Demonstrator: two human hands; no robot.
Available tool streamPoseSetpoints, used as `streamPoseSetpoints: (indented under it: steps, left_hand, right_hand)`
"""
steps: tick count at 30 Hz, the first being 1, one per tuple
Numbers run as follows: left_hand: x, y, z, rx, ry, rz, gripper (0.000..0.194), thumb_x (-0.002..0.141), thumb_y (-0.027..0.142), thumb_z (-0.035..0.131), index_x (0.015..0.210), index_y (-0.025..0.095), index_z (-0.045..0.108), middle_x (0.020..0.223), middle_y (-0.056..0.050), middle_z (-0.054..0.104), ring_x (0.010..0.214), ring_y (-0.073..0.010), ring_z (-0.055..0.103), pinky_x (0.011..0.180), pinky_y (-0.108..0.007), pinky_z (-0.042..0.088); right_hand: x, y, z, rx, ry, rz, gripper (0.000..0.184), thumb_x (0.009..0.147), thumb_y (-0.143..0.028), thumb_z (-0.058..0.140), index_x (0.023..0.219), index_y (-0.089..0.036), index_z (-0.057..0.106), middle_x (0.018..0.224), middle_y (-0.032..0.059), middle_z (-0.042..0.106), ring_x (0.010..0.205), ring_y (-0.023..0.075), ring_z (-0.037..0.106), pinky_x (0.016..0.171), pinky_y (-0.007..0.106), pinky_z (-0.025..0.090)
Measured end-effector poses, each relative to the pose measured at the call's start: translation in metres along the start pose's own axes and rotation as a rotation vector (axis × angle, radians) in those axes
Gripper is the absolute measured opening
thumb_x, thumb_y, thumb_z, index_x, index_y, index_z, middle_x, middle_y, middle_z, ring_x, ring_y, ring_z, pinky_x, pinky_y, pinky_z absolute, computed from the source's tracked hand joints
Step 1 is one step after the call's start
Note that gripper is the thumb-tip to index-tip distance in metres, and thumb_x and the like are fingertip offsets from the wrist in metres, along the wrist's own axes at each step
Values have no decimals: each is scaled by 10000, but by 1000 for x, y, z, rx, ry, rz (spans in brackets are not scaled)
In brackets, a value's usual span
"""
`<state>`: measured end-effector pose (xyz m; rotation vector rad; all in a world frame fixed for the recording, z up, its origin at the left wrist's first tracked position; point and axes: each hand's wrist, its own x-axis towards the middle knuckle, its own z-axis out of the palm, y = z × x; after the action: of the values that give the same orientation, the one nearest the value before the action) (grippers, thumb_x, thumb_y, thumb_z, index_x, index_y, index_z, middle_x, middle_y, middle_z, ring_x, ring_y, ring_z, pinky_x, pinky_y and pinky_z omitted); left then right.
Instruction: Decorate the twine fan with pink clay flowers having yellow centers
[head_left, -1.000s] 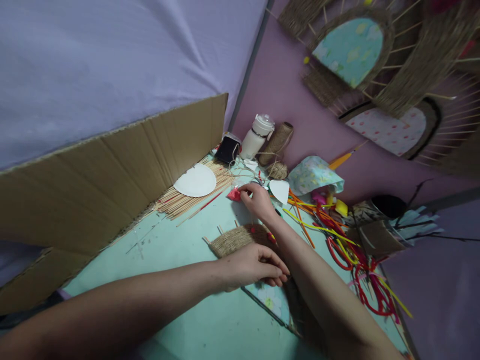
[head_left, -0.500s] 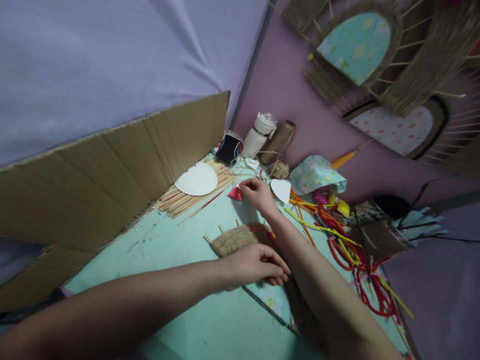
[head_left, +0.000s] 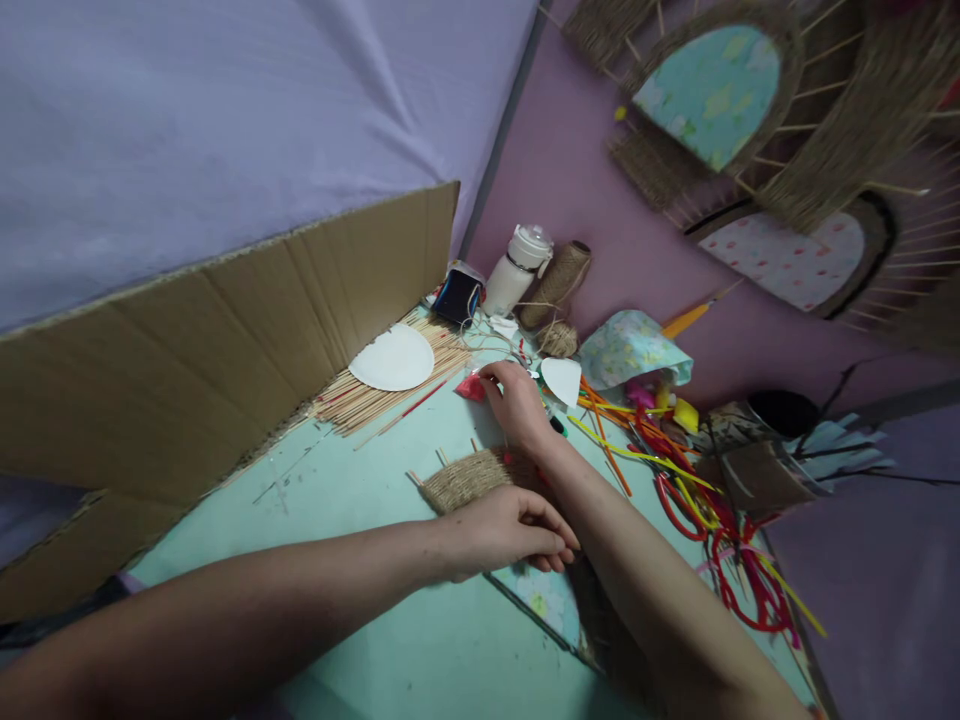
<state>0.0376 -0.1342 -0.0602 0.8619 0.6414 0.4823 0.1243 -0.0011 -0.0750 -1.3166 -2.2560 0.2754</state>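
My right hand [head_left: 517, 403] reaches over the table, its thumb and fingertips closed at the edge of a small clear plastic bag [head_left: 470, 387] with red contents. My left hand [head_left: 512, 532] rests above a fan-shaped woven twine piece [head_left: 466, 480], fingers curled and thumb near the index finger; what they pinch, if anything, is too small to make out. Short stick ends poke from the piece's outer edge, and a red bit [head_left: 508, 458] sits on it. Its floral fabric section [head_left: 544, 600] shows below my left hand. My right forearm covers part of the weaving.
Thin wooden sticks [head_left: 345, 408] and a white paper-plate piece [head_left: 392, 358] lie beside a cardboard panel [head_left: 315, 270]. A white bottle [head_left: 517, 270], a twine spool [head_left: 559, 280] and a twine ball [head_left: 558, 338] stand at the back. Red-handled scissors [head_left: 679, 508] and pipe cleaners [head_left: 611, 450] lie right.
My right hand has shifted slightly, its fingers lower and closer over the plastic bag. A dark-and-green item now shows beside the right wrist. My left hand has stayed in place.
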Motion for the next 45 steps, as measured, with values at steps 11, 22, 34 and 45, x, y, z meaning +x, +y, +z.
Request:
streamPoseSetpoints:
  steps: [11, 22, 34, 45]
  left_hand:
    - [1, -2, -1, -8, 2, 1, 104, 675, 185, 694, 764, 132, 684, 734, -26, 676, 668, -114, 606, 728, -294, 472]
    - [1, 1, 1, -171, 17, -62, 104, 646, 114, 599, 718, 114, 675, 717, -51, 665, 636, -109, 575, 675, -267, 426]
    - [3, 18, -15, -639, 133, -39, 174, 839, 184, 512, 707, 108, 596, 642, -13, 502, 494, -61, 400, 435, -176, 283]
    - [4, 12, -10, -685, 23, 79, 222, 921, 64, 459, 983, 31, 669, 810, -79, 591, 608, -48, 523, 535, -128, 427]
  right_hand:
    - [3, 2, 4, -12, 17, 9, 147, 813, -119, 569, 935, -191, 605, 856, 45, 653, 820, 202, 542, 749, 310, 406]
    - [0, -5, -12, 89, 121, 27, 180, 832, -142, 459, 941, -175, 599, 942, 88, 668, 834, 195, 595, 746, 309, 452]
    - [-73, -65, -118, 405, 335, 235, 93, 860, -255, 582, 907, -218, 653, 829, 20, 698, 741, 159, 639, 705, 308, 516]
    - [-185, -86, -77, 428, 577, 487, 107, 893, -266, 598, 986, -248, 646, 895, 46, 676, 807, 193, 660, 739, 354, 560]
